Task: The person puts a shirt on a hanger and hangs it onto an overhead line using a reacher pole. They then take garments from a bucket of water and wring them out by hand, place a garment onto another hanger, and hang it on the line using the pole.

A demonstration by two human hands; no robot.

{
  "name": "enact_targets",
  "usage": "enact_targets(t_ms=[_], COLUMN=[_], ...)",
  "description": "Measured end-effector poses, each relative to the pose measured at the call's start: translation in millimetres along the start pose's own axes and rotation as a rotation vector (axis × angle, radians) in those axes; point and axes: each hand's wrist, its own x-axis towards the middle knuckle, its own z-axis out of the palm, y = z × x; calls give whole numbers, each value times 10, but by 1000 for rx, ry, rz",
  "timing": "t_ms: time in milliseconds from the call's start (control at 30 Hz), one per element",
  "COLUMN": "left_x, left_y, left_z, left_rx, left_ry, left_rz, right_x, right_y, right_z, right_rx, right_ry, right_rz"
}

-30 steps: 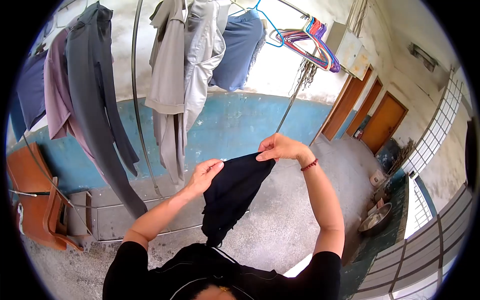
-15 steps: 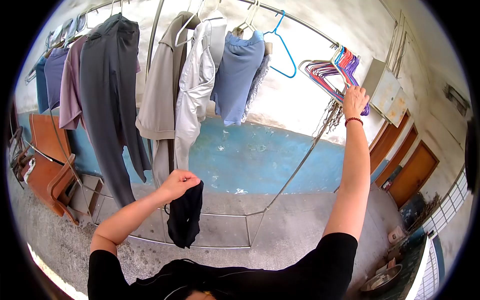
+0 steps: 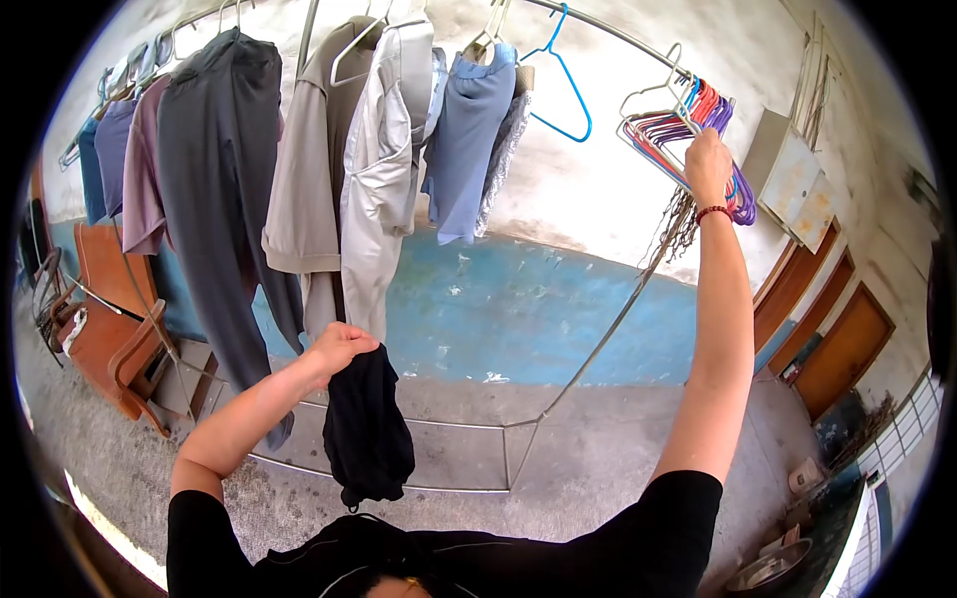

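A black garment [image 3: 367, 429] hangs bunched from my left hand [image 3: 337, 351], whose fingers are pinched on its top edge. What kind of garment it is, I cannot tell. Up at the right, my right hand [image 3: 709, 164] is closed around a pale clothes hanger [image 3: 653, 97] at its near end. The hook of that hanger stands above the rail, in front of a tight row of red, purple and blue hangers [image 3: 714, 110]. My fingers hide part of the row.
Grey trousers [image 3: 214, 149], a beige top [image 3: 307, 189], a whitish garment [image 3: 374, 199] and blue shorts [image 3: 474, 120] hang from the metal rail [image 3: 618, 38]. A lone blue hanger [image 3: 568, 85] hangs beside them. An orange-brown chair [image 3: 115, 289] stands at left; a metal box [image 3: 793, 179] is on the right wall.
My right hand has risen, and the pale hanger's hook has come up above the rail. The black garment hangs lower and more spread out under my left hand. The view has shifted slightly.
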Motion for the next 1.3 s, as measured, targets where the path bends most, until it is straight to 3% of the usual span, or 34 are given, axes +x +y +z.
enact_targets(t_ms=[200, 267, 300, 367, 400, 433, 467, 533, 600, 667, 733, 800, 867, 933, 1000, 1067, 1200, 1267, 1300], left_x=[1, -2, 27, -51, -63, -51, -79, -60, -93, -176, -228, -289, -404, -580, -603, -796, -1261, -1483, -1611], left_y=[33, 51, 31, 91, 104, 79, 107, 75, 59, 40, -14, -91, -94, 4, -157, -133, -63, -99, -85], left_z=[-93, -166, -231, -271, -303, -348, -359, -439, -494, -533, -626, -734, -819, -874, -1072, -1208, -1605, -1924, -2082], left_rx=[-2, -36, -43, -22, -6, 6, -11, 147, 147, 101, 43, 48, 88, 118, 139, 201, 305, 323, 342], left_ry=[69, 94, 82, 164, 185, 199, 209, 269, 293, 339, 376, 381, 409, 414, 385, 316, 283, 305, 333], left_rz=[18, 8, 8, 45, 38, 61, 62, 115, 95, 81, 93, 117, 92, 37, 110, 155, 206, 195, 230], right_x=[-730, -1349, -1765, -2648, -2936, -3179, -3267, -3325, -3518, -3698, -3983, -4237, -4351, -4356, -4267, -4138, -4019, -4136, -4193], right_y=[-229, -335, -455, -409, -558, -730, -825, -972, -1010, -1056, -1034, -1132, -1363, -1696, -2114, -2588, -3645, -4154, -4406], right_z=[-80, -113, -213, 94, 24, -44, -103, -264, -316, -433, -470, -582, -696, -779, -888, -1006, -1321, -1421, -1454], right_rx=[328, 531, 611, 821, 1054, 1274, 1295, 1601, 1534, 1615, 1673, 2042, 2080, 2421, 2565, 2796, 2904, 2777, 2789], right_ry=[186, 372, 268, 203, 61, -89, -139, -229, -315, -357, -388, -274, -296, -503, -526, -674, -862, -1107, -1124], right_rz=[151, 148, 341, 382, 525, 676, 682, 998, 967, 1144, 1085, 1024, 1108, 894, 804, 402, 158, 71, 50])
